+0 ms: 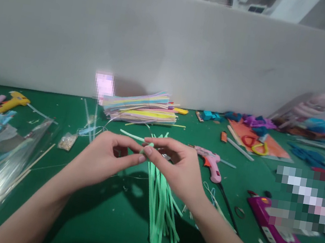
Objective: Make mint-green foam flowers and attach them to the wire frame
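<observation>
In the head view, my left hand (114, 155) and my right hand (176, 160) meet in the middle, above the table. Both pinch a light green pipe cleaner (132, 135) between thumb and fingertips. One end of it sticks out to the left past my fingers; the part between my fingertips looks bent, though the fingers partly hide it. Below and behind my right hand, a loose bunch of green pipe cleaners (160, 211) lies on the green table (97, 222), its far end partly covered by the hand.
A multicoloured pipe cleaner bundle (142, 110) lies by the white partition (174, 49). To the right are a pink glue gun (213, 164), scissors (254, 145) and a magenta box (272, 223). Leftward are a yellow glue gun (13, 102), clear plastic sleeves (2, 178) and a bead packet (67, 141).
</observation>
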`<state>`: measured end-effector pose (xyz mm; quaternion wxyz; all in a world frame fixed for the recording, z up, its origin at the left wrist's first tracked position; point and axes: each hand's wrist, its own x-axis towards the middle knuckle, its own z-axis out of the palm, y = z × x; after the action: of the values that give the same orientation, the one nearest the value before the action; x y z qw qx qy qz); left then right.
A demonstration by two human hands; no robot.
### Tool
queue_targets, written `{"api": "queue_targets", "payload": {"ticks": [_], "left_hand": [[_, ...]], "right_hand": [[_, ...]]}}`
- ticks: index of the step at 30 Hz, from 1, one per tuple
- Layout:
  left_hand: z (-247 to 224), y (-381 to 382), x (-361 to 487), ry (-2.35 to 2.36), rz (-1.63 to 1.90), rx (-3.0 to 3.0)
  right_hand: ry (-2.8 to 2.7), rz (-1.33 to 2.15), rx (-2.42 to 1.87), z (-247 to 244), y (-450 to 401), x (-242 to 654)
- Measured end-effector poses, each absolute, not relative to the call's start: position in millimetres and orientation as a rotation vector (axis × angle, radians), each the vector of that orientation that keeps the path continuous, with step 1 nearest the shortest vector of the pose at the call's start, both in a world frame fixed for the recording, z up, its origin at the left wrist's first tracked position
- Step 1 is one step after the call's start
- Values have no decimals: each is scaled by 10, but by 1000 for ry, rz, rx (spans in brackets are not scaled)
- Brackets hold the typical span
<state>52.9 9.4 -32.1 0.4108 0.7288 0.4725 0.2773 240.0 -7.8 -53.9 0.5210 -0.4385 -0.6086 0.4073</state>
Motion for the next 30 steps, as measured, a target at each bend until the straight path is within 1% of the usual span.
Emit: {"api": "queue_targets", "payload": {"ticks": [10,21,23,27,29,30], "left_hand": [[-348,108,499,1129,796,1923],[-391,160,510,1096,784,1938],[-411,180,509,1128,847,2034],[-503,246,485,1151,1101,2235],[-557,281,470,1111,1223,2307],[-580,293,465,1077,1279,2352]], "right_hand": [[-1431,1050,-988,-504,-84,2416],[-1488,939,-989,-499,-72,2404],[-1515,934,-1032,-505,-18,2431],[-1465,910,-1095,-509,102,2577],[-1348,989,-1131,-512,119,2647],[-1300,1095,-1142,-515,112,2666]]}}
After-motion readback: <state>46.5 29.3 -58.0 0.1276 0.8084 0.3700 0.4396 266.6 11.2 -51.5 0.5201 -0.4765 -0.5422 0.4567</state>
